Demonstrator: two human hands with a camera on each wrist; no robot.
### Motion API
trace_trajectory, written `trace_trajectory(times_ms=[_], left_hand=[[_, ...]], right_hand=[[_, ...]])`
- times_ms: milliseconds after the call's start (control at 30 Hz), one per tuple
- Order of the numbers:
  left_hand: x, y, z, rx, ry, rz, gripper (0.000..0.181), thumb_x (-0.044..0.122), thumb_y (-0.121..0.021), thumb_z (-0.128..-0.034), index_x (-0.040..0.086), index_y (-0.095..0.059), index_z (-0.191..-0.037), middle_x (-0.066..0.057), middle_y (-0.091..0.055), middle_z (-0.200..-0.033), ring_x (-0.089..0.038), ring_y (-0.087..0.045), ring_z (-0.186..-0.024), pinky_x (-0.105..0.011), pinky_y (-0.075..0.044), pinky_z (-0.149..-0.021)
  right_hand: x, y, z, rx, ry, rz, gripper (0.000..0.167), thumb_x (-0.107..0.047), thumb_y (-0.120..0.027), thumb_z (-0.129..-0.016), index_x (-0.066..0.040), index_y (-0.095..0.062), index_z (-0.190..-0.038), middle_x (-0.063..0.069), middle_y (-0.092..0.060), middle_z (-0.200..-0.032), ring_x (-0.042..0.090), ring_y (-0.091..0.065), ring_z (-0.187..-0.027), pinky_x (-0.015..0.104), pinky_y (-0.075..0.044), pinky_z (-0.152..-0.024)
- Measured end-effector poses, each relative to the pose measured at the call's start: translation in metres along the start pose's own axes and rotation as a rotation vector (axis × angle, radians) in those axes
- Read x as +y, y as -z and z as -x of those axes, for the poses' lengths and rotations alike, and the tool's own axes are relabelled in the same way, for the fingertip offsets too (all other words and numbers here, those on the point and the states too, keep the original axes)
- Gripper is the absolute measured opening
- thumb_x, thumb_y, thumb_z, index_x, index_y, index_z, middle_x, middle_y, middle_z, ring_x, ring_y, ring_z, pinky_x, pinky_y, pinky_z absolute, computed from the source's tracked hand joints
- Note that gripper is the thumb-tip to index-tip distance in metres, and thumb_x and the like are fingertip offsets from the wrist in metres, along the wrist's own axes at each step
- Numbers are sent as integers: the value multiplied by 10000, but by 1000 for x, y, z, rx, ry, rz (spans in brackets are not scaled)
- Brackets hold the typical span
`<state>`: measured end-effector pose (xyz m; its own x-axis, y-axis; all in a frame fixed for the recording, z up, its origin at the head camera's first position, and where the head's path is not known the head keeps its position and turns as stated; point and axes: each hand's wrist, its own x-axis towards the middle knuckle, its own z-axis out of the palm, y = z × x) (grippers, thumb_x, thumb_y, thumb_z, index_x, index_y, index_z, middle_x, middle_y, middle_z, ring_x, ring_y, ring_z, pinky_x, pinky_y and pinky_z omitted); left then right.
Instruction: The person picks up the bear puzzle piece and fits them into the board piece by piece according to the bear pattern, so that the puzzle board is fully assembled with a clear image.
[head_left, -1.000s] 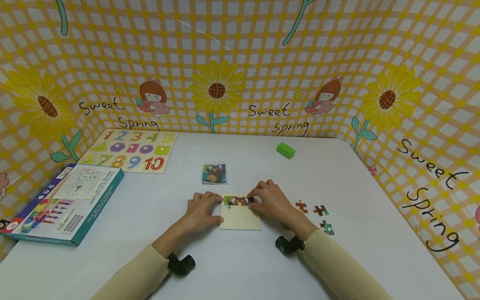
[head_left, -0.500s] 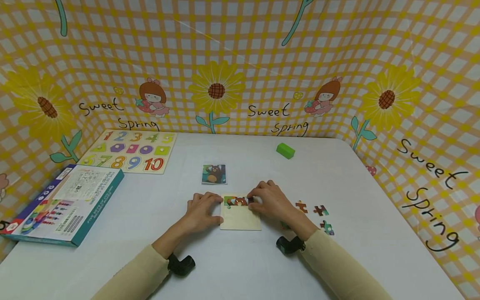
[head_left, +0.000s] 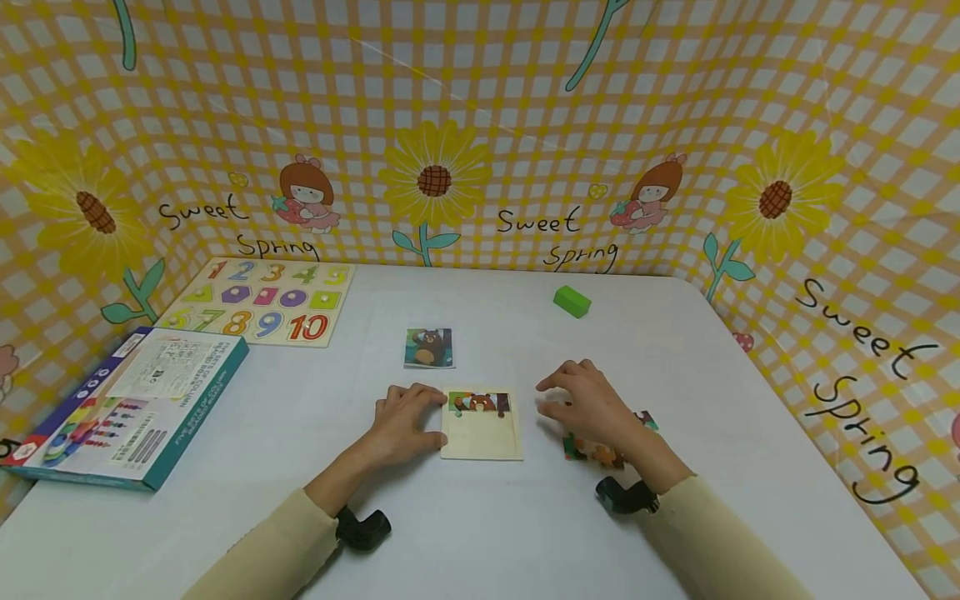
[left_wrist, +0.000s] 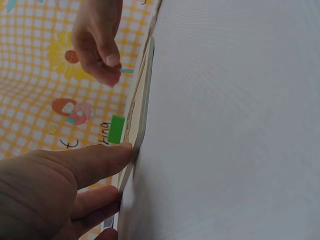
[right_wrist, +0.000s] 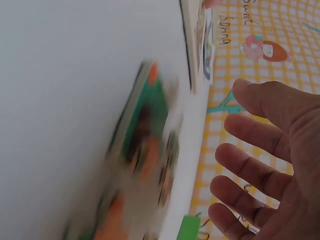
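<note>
A square wooden puzzle tray (head_left: 480, 437) lies mid-table, with joined bear-picture pieces (head_left: 480, 402) along its far side. My left hand (head_left: 405, 423) rests at the tray's left edge, thumb and fingertips touching it. In the left wrist view, the thumb (left_wrist: 107, 160) of that hand lies straight against the edge. To the right of the tray, my right hand (head_left: 588, 404) hovers with its fingers apart and nothing between them. Loose jigsaw pieces (head_left: 606, 456) lie below and beyond it, partly hidden by the hand and wrist. They look blurred in the right wrist view.
A small bear picture card (head_left: 428, 347) lies behind the tray. At the back right sits a green block (head_left: 572, 301). A number puzzle board (head_left: 262, 304) and a flat boxed toy (head_left: 142, 408) occupy the left side. A checked cloth (head_left: 480, 100) stands behind the table.
My right hand has let go of the piece at the tray's far right corner and moved right over the loose pieces. That piece now shows in the tray. The left hand has stayed still.
</note>
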<state>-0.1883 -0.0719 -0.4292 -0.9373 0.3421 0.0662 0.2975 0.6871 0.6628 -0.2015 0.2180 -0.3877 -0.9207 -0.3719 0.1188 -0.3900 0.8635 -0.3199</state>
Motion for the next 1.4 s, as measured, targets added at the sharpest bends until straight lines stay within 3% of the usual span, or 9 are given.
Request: trace_trajectory(times_ms=[433, 1400], left_hand=[[1, 1, 0, -17, -4, 12, 491, 188, -755, -740, 95, -603, -1197, -53, -549, -1286, -283, -368, -1098, -473, -248, -900], [1, 0, -1, -5, 7, 11, 486, 198, -766, -744, 110, -606, -1195, -43, -552, -1286, -277, -372, -1090, -469, -251, -906]], right_hand=[[31, 7, 23, 8, -25, 24, 274, -256, -719, -804, -91, -708, -1023, 87, -629, -1027, 237, -468, -922, 339, -355, -740], [45, -2, 21, 19, 1, 70, 253, -277, -732, -800, -125, -724, -1002, 59, -621, -973, 210, -477, -878, 319, -355, -701]])
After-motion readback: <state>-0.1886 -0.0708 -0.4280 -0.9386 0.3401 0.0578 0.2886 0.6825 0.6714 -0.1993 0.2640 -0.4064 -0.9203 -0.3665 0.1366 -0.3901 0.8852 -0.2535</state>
